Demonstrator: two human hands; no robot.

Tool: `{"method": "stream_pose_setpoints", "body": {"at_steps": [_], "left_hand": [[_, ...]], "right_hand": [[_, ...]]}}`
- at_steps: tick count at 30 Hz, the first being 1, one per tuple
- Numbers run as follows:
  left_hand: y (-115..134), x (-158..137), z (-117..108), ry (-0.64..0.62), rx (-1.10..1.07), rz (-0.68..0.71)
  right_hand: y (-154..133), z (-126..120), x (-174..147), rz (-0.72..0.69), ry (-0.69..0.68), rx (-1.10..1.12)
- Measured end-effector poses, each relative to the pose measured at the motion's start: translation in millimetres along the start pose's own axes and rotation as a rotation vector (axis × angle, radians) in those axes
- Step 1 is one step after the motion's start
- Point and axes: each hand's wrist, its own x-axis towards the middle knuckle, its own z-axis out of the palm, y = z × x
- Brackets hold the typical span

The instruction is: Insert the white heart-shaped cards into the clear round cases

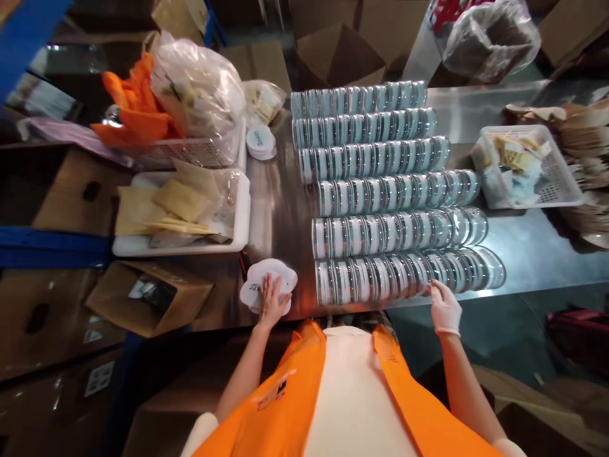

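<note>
My bare left hand (pixel 270 303) lies with fingers spread on a loose pile of white round paper discs (pixel 257 274), some printed with dark lettering. My right hand (pixel 446 309), in a white glove, is at the near edge of the front row of clear round glass pieces (pixel 375 279). Its fingertips are pinched together against or just beside that row; what they hold, if anything, I cannot make out. The glass pieces stand packed on edge in several rows, with whitish bands showing between them. Behind the left tray is a smaller stack of white discs (pixel 261 141).
The metal table (pixel 280 209) runs left to right. On its left stand a white tray (pixel 242 212) of brown envelopes and a basket (pixel 178 153) with a plastic bag (pixel 200 89) and orange cloth (pixel 137 111). A white basket (pixel 559 171) and brown stacks (pixel 587 139) sit right. Cardboard boxes (pixel 152 298) surround it.
</note>
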Motion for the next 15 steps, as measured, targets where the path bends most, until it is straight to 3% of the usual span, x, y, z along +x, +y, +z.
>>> {"method": "stream_pose_setpoints", "body": {"at_steps": [3,5,9,10,12,15], "left_hand": [[9,6,-1,-0.034,-0.039,0.024],[22,5,-1,0.009,-0.067,-0.004],[65,11,6,0.311,-0.144,-0.120],[78,20,9,0.362,-0.181,-0.155],[105,48,17,0.349,-0.288,-0.226],[143,109,28,0.200,-0.501,-0.391]], "right_hand": [[3,-3,15,-0.097,-0.011,-0.050],[7,-10,27,-0.141,-0.007,-0.043],[27,-45,67,-0.232,0.088,-0.072],[33,-56,83,-0.226,0.137,-0.097],[46,-78,124,-0.144,0.178,-0.149],[57,-97,203,0.053,0.024,-0.205]]}}
